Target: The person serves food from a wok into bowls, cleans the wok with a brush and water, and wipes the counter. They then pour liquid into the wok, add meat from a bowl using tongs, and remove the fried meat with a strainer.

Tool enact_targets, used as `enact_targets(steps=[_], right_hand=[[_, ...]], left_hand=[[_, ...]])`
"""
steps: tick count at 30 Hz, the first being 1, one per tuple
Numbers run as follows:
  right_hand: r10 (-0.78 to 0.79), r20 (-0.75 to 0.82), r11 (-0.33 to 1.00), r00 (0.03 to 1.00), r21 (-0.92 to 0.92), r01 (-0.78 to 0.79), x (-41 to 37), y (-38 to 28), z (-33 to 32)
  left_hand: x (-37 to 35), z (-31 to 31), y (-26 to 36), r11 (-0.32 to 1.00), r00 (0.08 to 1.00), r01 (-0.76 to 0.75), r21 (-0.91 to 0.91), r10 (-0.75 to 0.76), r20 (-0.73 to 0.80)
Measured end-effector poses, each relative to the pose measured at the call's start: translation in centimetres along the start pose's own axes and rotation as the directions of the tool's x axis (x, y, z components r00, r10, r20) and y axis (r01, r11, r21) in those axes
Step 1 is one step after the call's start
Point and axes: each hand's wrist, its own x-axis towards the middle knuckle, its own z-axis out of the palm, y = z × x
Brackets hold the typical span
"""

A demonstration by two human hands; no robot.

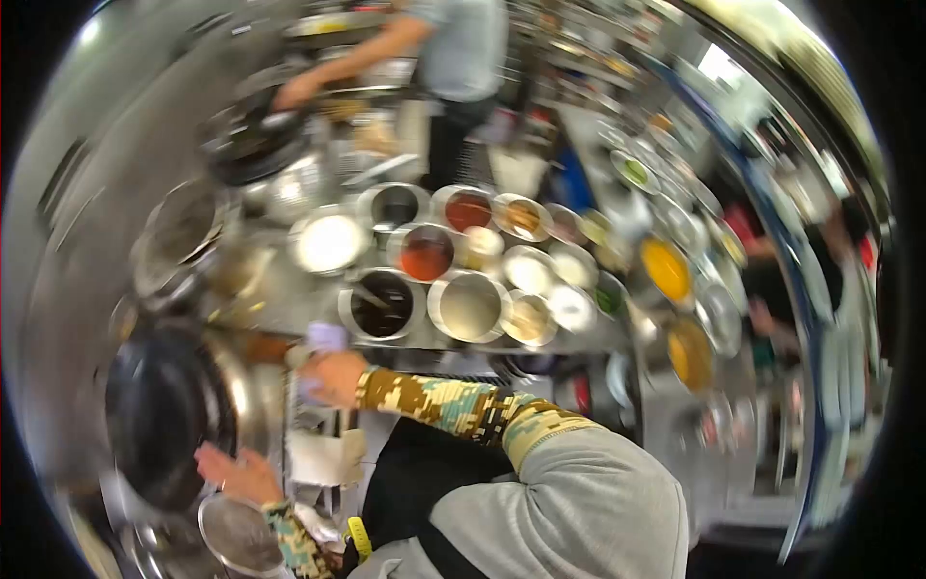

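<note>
Curling around a lavender cloth (326,338), the fingers of the right hand (336,378) appear closed beside the black wok (159,410); blur hides whether they also grip its handle (271,347). The left hand (236,473) is open, fingers extended, at the wok's near rim; contact cannot be confirmed. For sound control, seat folded cloth between palm and hot metal; hold loose ends clear of the wok. Sauce bowls (426,253) stand on the steel counter (289,301) to the wok's right; an apparent strainer (239,536) sits to its left. Farther right of the wok, a co-worker (465,48) reaches to a second dark pan (246,154).
</note>
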Motion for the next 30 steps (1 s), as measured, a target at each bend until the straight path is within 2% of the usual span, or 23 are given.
enact_targets(steps=[1,2,3,4,5,6,8,9,10,11,12,13,15,16,17,19,20,22,25,26,27,29,30], right_hand=[[0.054,0.091,0.998,0.994,0.028,-0.057,-2.4,-2.2,-2.4],[0.137,0.173,0.986,0.975,0.073,-0.151,-5.3,-3.1,-4.3],[0.195,0.254,0.965,0.947,0.124,-0.231,-8.2,-3.7,-5.8],[0.243,0.211,0.957,0.947,0.108,-0.270,-11.7,-3.5,-5.6],[0.289,0.180,0.945,0.940,0.105,-0.311,-14.8,-3.1,-5.7],[0.365,0.142,0.913,0.920,0.138,-0.383,-17.9,-2.4,-5.6],[0.532,0.081,0.820,0.843,0.199,-0.536,-23.7,-1.4,-6.2],[0.621,0.063,0.752,0.781,0.233,-0.616,-26.2,-1.3,-6.6],[0.642,-0.020,0.748,0.766,0.231,-0.622,-28.5,-1.0,-6.5],[0.653,-0.101,0.750,0.750,0.224,-0.623,-30.7,-0.3,-6.4],[0.691,-0.083,0.711,0.719,0.259,-0.654,-31.9,-1.3,-8.5],[0.703,-0.108,0.700,0.703,0.278,-0.657,-33.1,-1.6,-9.7],[0.720,-0.146,0.685,0.678,0.307,-0.661,-35.1,-1.5,-11.7],[0.744,-0.099,0.653,0.661,0.324,-0.685,-35.8,-1.1,-12.8],[0.741,-0.121,0.659,0.660,0.318,-0.682,-36.5,-0.7,-13.4],[0.722,-0.159,0.685,0.673,0.298,-0.664,-37.7,0.7,-14.0],[0.696,-0.193,0.713,0.691,0.294,-0.636,-38.2,1.4,-14.3],[0.719,-0.142,0.678,0.680,0.359,-0.642,-38.6,1.5,-16.6],[0.689,-0.136,0.710,0.712,0.325,-0.625,-39.5,2.8,-18.4],[0.678,-0.141,0.723,0.721,0.304,-0.621,-39.9,3.6,-18.2],[0.665,-0.143,0.737,0.733,0.281,-0.614,-40.0,4.3,-18.4],[0.690,-0.094,0.709,0.718,0.288,-0.644,-40.0,4.3,-20.2],[0.682,-0.081,0.715,0.727,0.286,-0.638,-39.8,4.6,-20.5]], left_hand=[[0.1,0.0,0.0,0.999,0.993,-0.042,-0.030,0.038,-0.112],[-0.1,-0.1,0.1,1.000,0.993,-0.019,-0.011,0.017,-0.121],[0.1,0.3,0.1,0.987,0.948,-0.139,-0.083,0.108,-0.299],[0.1,-0.3,1.6,0.974,0.956,-0.148,-0.173,0.097,-0.277],[0.5,-1.5,3.4,0.957,0.967,-0.151,-0.249,0.091,-0.238],[1.3,-1.6,5.3,0.883,0.978,-0.164,-0.439,0.086,-0.192],[3.1,-0.4,8.7,0.689,1.000,0.015,-0.724,0.003,0.023],[4.5,0.1,10.5,0.554,0.985,0.155,-0.818,-0.019,0.174],[6.1,1.4,11.5,0.427,0.983,0.163,-0.889,0.009,0.185],[8.1,4.4,11.9,0.367,0.979,0.170,-0.914,0.040,0.198],[10.0,4.6,13.5,0.205,0.940,0.326,-0.923,0.030,0.339],[11.7,4.7,15.1,0.041,0.878,0.475,-0.879,0.039,0.477],[16.5,8.4,16.6,-0.167,0.772,0.635,-0.754,0.156,0.616],[18.6,9.6,17.6,-0.317,0.696,0.715,-0.624,0.233,0.679],[19.5,5.3,21.3,-0.369,0.548,0.811,-0.455,0.203,0.812],[22.7,6.0,24.1,-0.557,0.269,0.821,-0.125,0.185,0.945],[23.9,6.4,24.9,-0.590,0.264,0.806,-0.057,0.273,0.925],[25.1,7.8,26.1,-0.639,0.270,0.765,0.083,0.435,0.859],[26.3,8.4,26.6,-0.687,0.472,0.725,-0.059,0.432,0.769],[27.5,10.6,25.6,-0.700,0.528,0.699,-0.146,0.367,0.766],[28.4,10.8,25.0,-0.694,0.481,0.707,-0.139,0.327,0.813],[32.8,17.3,20.7,-0.614,0.347,0.783,-0.097,0.302,0.888],[33.5,19.4,18.2,-0.421,0.348,0.897,-0.137,0.481,0.805]])
